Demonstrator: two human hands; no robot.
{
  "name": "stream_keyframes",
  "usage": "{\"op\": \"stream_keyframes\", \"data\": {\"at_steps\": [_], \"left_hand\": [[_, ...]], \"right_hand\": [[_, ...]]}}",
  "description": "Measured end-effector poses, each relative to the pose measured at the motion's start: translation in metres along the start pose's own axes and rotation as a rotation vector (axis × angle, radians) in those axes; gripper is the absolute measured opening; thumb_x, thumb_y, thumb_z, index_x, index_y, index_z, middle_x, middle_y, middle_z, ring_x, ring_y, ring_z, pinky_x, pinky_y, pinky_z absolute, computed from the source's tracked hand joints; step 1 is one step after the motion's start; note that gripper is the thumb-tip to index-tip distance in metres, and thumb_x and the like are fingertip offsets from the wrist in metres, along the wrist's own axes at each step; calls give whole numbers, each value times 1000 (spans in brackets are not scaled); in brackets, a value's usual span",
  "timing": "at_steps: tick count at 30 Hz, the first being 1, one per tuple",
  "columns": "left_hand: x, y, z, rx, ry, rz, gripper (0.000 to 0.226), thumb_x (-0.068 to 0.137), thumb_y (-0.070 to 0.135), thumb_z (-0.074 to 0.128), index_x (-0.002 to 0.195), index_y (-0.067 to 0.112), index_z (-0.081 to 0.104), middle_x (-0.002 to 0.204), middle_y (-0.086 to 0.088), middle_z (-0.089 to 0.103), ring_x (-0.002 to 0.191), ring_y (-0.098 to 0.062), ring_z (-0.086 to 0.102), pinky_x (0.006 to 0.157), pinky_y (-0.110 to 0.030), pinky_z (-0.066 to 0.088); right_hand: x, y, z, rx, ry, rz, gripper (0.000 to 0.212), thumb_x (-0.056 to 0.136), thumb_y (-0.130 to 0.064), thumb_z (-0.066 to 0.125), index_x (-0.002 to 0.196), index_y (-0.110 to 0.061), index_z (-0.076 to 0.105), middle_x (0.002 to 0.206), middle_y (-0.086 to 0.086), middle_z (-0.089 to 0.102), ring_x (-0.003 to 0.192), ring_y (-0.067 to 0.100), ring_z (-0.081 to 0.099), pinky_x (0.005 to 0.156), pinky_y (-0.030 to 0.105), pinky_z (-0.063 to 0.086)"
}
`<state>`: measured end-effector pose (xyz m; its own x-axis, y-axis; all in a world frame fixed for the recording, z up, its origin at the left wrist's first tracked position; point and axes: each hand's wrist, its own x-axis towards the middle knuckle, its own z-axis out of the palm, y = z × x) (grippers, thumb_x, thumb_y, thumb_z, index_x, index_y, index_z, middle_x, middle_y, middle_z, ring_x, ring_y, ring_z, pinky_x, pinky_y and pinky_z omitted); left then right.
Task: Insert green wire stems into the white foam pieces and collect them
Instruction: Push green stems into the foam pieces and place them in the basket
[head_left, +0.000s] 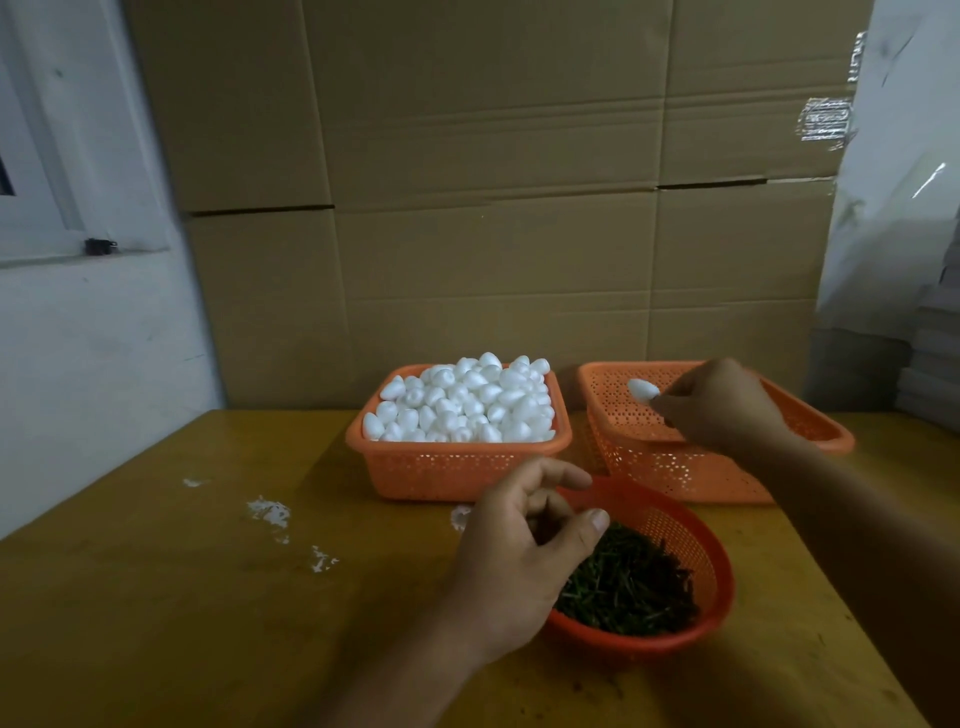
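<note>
My R hand (719, 402) pinches one white foam piece (643, 389) at fingertips, held over the R orange basket (810, 426). L hand (524, 540) sits over the round orange bowl (691, 530) of green wire stems (628, 582), fingers curled w/ thumb out; can't tell if it's got a stem. Foam pieces (462, 402) fill the middle basket (441, 470) on the wooden table (182, 597).

2 bare forearms, no sleeves in view, left hand (524, 545), right hand (719, 402), short thumbnail

Left hand (524, 551) hovers low with fingers loosely curled, thumb out — right hand (722, 405) reaches forward, fingertips pinched together.
</note>
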<state>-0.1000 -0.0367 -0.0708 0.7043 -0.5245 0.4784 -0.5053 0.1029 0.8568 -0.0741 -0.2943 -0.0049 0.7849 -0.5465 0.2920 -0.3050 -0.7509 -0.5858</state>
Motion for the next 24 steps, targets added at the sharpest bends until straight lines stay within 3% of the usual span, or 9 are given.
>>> {"op": "stream_keyframes", "data": {"at_steps": [2, 5, 9, 12, 14, 18, 24], "left_hand": [[0, 0, 0, 11, 3, 7, 24, 85, 37, 71, 108, 30, 64, 68, 12, 61, 62, 2, 56, 63, -16, 44], [1, 0, -1, 22, 3, 22, 23, 85, 36, 71, 106, 31, 64, 68, 11, 61, 63, 1, 57, 62, -16, 45], [0, 0, 0, 59, -18, 24, 25, 81, 49, 68, 104, 41, 62, 71, 11, 61, 65, 2, 57, 65, -18, 45], [-1, -2, 2, 87, -28, 25, 27, 81, 53, 67, 106, 44, 61, 73, 13, 62, 66, 0, 58, 65, -27, 48], [-2, -3, 3, 106, -32, 18, 27, 82, 55, 67, 106, 45, 61, 75, 13, 64, 67, -3, 59, 68, -35, 52], [-2, -2, 2, 111, -38, 14, 27, 82, 54, 67, 106, 45, 61, 75, 14, 64, 69, -2, 61, 70, -33, 54], [-3, 1, 4, 121, -40, 12, 28, 82, 54, 66, 106, 42, 61, 75, 13, 63, 67, -18, 59, 71, -45, 53]], "right_hand": [[15, 3, 4, -170, -64, 65, 54, 82, -60, 70, 78, -7, 70, 67, 8, 70, 62, 26, 67, 64, 38, 56], [30, 6, 11, -316, -149, 111, 51, 79, -58, 75, 77, -10, 60, 74, 7, 64, 75, 25, 65, 79, 42, 58], [34, 1, 10, -415, -247, 126, 32, 88, -38, 73, 93, -7, 65, 80, 7, 63, 73, 21, 62, 61, 28, 51], [33, -5, 11, -475, -319, 136, 27, 98, -25, 59, 112, -3, 65, 102, 11, 67, 93, 24, 65, 84, 32, 56], [31, -9, 10, -516, -362, 139, 31, 102, -24, 51, 120, -3, 63, 116, 12, 66, 107, 24, 64, 93, 31, 51], [29, -12, 10, -557, -412, 135, 30, 103, -25, 48, 119, -5, 65, 98, 6, 62, 90, 17, 61, 87, 28, 50], [31, -12, 16, -500, -349, 105, 27, 99, -22, 51, 114, -4, 66, 88, 6, 58, 85, 20, 58, 83, 33, 50]]}}
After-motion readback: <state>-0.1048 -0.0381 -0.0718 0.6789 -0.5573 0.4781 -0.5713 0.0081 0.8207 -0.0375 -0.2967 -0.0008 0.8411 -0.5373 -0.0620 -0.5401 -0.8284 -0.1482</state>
